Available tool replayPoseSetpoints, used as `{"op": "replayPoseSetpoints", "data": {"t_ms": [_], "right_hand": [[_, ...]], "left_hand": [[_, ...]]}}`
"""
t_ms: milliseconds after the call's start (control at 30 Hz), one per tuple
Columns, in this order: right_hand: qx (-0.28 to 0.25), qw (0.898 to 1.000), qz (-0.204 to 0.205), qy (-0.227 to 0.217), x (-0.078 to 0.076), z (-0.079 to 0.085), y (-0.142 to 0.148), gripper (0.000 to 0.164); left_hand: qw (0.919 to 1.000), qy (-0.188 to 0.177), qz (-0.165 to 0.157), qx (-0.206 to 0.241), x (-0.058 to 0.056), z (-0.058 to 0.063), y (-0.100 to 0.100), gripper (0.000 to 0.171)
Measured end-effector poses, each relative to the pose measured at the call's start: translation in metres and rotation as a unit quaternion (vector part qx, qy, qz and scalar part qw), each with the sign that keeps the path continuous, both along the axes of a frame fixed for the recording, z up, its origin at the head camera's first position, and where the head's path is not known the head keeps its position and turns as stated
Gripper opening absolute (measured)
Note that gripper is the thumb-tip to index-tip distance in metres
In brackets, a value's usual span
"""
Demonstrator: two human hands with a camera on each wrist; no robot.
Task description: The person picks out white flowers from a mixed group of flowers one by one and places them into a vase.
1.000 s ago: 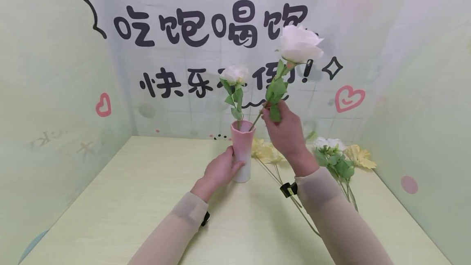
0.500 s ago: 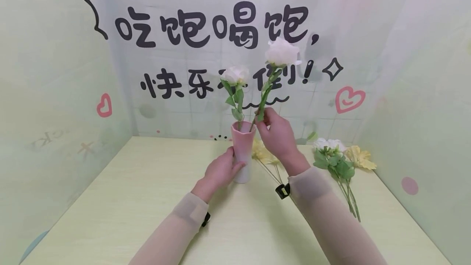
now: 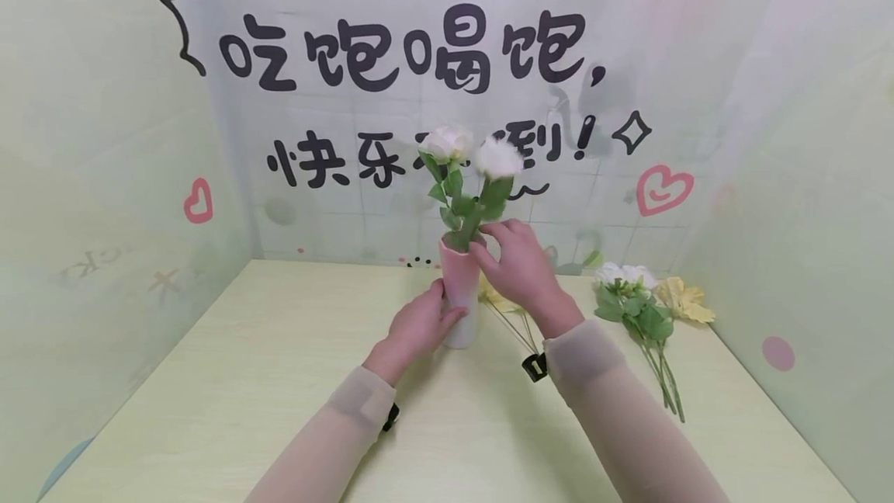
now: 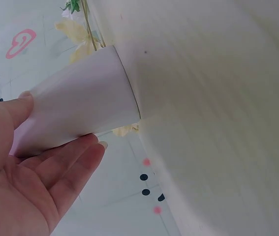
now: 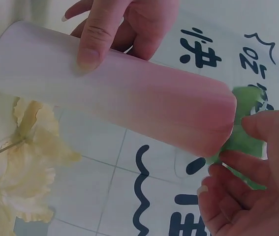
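Note:
A pink-to-white vase (image 3: pixel 459 278) stands upright on the table, and my left hand (image 3: pixel 415 323) grips its lower side, thumb in front. In the left wrist view the fingers curve around the pale lower part. One white rose (image 3: pixel 445 143) stands in the vase. Beside it is a second white rose (image 3: pixel 500 158), blurred, its stem going into the mouth. My right hand (image 3: pixel 520 266) is at the rim, thumb and fingertips pinching this rose among its green leaves (image 5: pixel 247 142). The stem ends are hidden inside the vase.
Behind the vase and right forearm lie yellow flowers (image 3: pixel 494 291) with thin stems pointing toward me. A bunch of white and yellow flowers (image 3: pixel 646 309) lies at the table's right. Printed cloth walls (image 3: pixel 314 216) border the table.
My right hand has moved left and down to the vase's rim. The second white rose has sunk lower into the vase, its bloom now near the first one's height. My left hand has stayed put.

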State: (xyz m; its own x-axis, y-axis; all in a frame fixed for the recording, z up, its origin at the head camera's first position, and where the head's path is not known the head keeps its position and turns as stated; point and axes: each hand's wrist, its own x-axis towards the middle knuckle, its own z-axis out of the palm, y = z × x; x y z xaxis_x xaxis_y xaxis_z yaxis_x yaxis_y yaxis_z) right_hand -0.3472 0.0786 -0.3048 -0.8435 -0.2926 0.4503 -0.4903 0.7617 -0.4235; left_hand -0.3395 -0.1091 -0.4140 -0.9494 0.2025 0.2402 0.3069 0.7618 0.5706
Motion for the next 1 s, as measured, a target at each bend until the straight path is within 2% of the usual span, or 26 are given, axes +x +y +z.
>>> {"op": "replayPoseSetpoints", "data": {"t_ms": [133,600,1000], "right_hand": [[-0.008,1.0,-0.003,-0.016,0.0,-0.004,0.003,0.052],[-0.023,1.0,0.0,-0.017,0.004,-0.018,0.017,0.048],[-0.025,0.999,-0.002,-0.024,0.01,-0.047,0.044,0.042]], "left_hand": [[1.0,-0.004,0.003,0.001,0.0,0.0,0.0,0.063],[0.9999,-0.009,0.006,0.004,0.001,0.0,0.0,0.064],[1.0,-0.002,0.004,0.001,0.001,0.0,0.001,0.063]]}}
